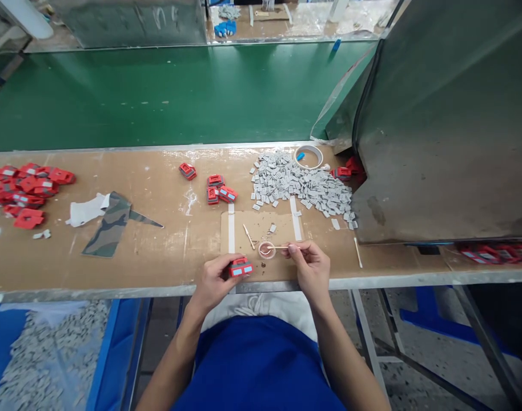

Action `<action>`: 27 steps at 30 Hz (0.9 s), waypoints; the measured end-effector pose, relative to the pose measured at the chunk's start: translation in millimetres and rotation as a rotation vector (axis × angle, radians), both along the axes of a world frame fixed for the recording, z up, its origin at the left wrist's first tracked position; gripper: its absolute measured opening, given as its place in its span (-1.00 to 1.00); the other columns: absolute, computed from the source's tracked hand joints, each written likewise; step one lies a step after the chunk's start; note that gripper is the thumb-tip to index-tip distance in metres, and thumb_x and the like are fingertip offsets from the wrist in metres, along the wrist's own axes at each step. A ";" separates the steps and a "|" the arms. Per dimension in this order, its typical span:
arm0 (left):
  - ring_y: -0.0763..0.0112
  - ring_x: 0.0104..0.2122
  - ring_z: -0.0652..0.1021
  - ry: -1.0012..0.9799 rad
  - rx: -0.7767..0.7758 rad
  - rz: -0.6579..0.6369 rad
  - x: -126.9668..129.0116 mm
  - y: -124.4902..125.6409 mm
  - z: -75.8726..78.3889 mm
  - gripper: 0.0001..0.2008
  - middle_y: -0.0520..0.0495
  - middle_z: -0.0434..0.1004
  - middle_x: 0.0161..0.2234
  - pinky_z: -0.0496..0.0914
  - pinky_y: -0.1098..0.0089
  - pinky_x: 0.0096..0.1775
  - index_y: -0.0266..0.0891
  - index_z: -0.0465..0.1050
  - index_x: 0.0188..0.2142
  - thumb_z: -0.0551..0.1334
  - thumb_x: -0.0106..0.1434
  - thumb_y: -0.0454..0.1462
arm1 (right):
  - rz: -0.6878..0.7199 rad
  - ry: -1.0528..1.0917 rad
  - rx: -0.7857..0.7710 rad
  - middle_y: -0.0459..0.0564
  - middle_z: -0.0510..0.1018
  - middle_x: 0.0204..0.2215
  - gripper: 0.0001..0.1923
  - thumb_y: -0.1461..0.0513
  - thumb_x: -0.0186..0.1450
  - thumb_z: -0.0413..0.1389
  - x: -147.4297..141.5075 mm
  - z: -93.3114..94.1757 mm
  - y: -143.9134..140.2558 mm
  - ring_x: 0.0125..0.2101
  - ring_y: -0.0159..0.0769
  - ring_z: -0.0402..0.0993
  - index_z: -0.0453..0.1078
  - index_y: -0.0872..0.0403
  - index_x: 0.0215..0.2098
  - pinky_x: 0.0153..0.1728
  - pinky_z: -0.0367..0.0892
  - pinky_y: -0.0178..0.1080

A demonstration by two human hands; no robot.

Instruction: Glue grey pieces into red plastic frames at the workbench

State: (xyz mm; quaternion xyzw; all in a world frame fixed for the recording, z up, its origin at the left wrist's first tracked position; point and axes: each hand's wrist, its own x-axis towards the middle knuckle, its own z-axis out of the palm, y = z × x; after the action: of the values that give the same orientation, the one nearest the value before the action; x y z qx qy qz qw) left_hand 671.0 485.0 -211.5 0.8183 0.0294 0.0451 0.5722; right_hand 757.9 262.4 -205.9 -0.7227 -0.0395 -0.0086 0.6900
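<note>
My left hand (213, 281) grips a red toy vehicle part (241, 267) with grey trim and pale blue windows, near the table's front edge. Between finger and thumb, my right hand (311, 267) pinches a thin stick (280, 247), perhaps a cotton swab. Its far tip reaches into a small round cup (266, 250) on a cardboard sheet (261, 222). Just behind the cup lie a short white-tipped stick (248, 236) and a single small grey piece (272, 228). What the cup contains is too small to make out.
Small grey pieces (304, 185) form a heap with a tape roll (309, 157) on it. Red vehicle parts (29, 185) lie piled at left, several more (218, 188) mid-table. Camouflage cloth (111, 225) lies between. A metal housing (445, 125) stands at right; a green belt (167, 97) runs behind.
</note>
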 end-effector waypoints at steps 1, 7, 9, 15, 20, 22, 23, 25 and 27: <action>0.24 -0.23 0.73 -0.024 0.020 -0.001 0.2 -0.9 0.8 -0.74 -0.17 0.77 -0.16 0.58 0.35 -0.16 -0.22 0.65 -0.07 0.44 0.28 -0.20 | 0.000 0.006 0.017 -0.03 0.71 -0.45 -0.69 -0.02 0.37 0.29 -1.9 3.5 0.2 -0.46 -0.26 0.67 0.51 0.02 -0.35 -0.37 0.58 -0.24; 0.25 -0.24 0.72 -0.105 0.093 -0.017 1.2 -5.3 4.3 -0.78 -0.16 0.77 -0.19 0.58 0.34 -0.17 -0.22 0.63 -0.05 0.40 0.32 -0.23 | 0.133 -0.117 -0.025 0.02 0.74 -0.37 -0.79 0.09 0.41 0.28 -19.2 25.5 12.9 -0.34 -0.20 0.73 0.54 0.02 -0.34 -0.30 0.60 -0.23; 0.25 -0.22 0.72 -0.119 0.094 -0.021 1.3 -6.1 4.0 -0.77 -0.17 0.77 -0.18 0.58 0.33 -0.15 -0.22 0.63 -0.04 0.39 0.34 -0.23 | 0.174 -0.180 -0.073 0.02 0.75 -0.37 -0.82 0.14 0.42 0.26 -22.6 28.9 19.2 -0.33 -0.20 0.73 0.55 0.02 -0.32 -0.26 0.60 -0.23; 0.22 -0.20 0.72 -0.070 0.076 -0.022 1.2 -7.1 5.5 -0.75 -0.17 0.76 -0.17 0.59 0.30 -0.13 -0.22 0.62 -0.03 0.39 0.34 -0.18 | 0.259 -0.225 -0.158 0.03 0.75 -0.36 -0.80 0.15 0.45 0.21 -23.7 29.8 28.5 -0.34 -0.19 0.74 0.52 0.01 -0.34 -0.28 0.62 -0.22; 0.21 -0.17 0.72 -0.049 0.077 -0.026 0.7 -6.7 6.4 -0.76 -0.17 0.76 -0.14 0.59 0.27 -0.09 -0.20 0.62 -0.03 0.39 0.34 -0.19 | 0.265 -0.245 -0.199 0.03 0.75 -0.36 -0.83 0.19 0.44 0.22 -24.7 24.1 29.8 -0.34 -0.18 0.74 0.51 0.00 -0.34 -0.29 0.62 -0.22; 0.22 -0.17 0.72 -0.054 0.071 -0.029 0.7 -6.6 6.3 -0.76 -0.17 0.76 -0.14 0.59 0.27 -0.08 -0.19 0.62 -0.02 0.38 0.34 -0.20 | 0.260 -0.267 -0.196 0.02 0.75 -0.36 -0.85 0.21 0.43 0.22 -25.3 22.8 30.3 -0.35 -0.20 0.74 0.51 0.01 -0.33 -0.29 0.62 -0.23; 0.22 -0.16 0.72 -0.062 0.065 -0.031 0.8 -6.6 6.2 -0.76 -0.17 0.76 -0.14 0.59 0.28 -0.08 -0.20 0.62 -0.02 0.38 0.35 -0.21 | 0.263 -0.280 -0.196 0.02 0.75 -0.36 -0.86 0.22 0.43 0.22 -25.4 22.8 30.4 -0.36 -0.21 0.73 0.51 0.01 -0.32 -0.30 0.62 -0.24; 0.22 -0.16 0.71 -0.075 0.057 -0.040 0.8 -6.5 6.2 -0.76 -0.18 0.76 -0.13 0.59 0.28 -0.08 -0.21 0.61 -0.01 0.38 0.34 -0.23 | 0.275 -0.300 -0.201 0.01 0.75 -0.35 -0.88 0.25 0.43 0.22 -25.4 23.9 30.3 -0.36 -0.22 0.73 0.51 0.01 -0.31 -0.31 0.61 -0.26; 0.23 -0.16 0.71 -0.082 0.058 -0.044 0.7 -6.5 6.2 -0.76 -0.18 0.76 -0.13 0.58 0.29 -0.08 -0.21 0.61 -0.01 0.38 0.34 -0.26 | 0.285 -0.316 -0.207 0.00 0.75 -0.35 -0.89 0.27 0.43 0.22 -24.9 25.5 29.9 -0.36 -0.23 0.73 0.51 0.00 -0.29 -0.32 0.60 -0.27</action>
State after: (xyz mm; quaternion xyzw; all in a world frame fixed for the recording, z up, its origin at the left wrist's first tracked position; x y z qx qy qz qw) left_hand 671.7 478.5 -205.3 0.8325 -0.0132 0.0667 0.5499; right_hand 733.0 292.3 -180.4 -0.7664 -0.2494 -0.0200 0.5917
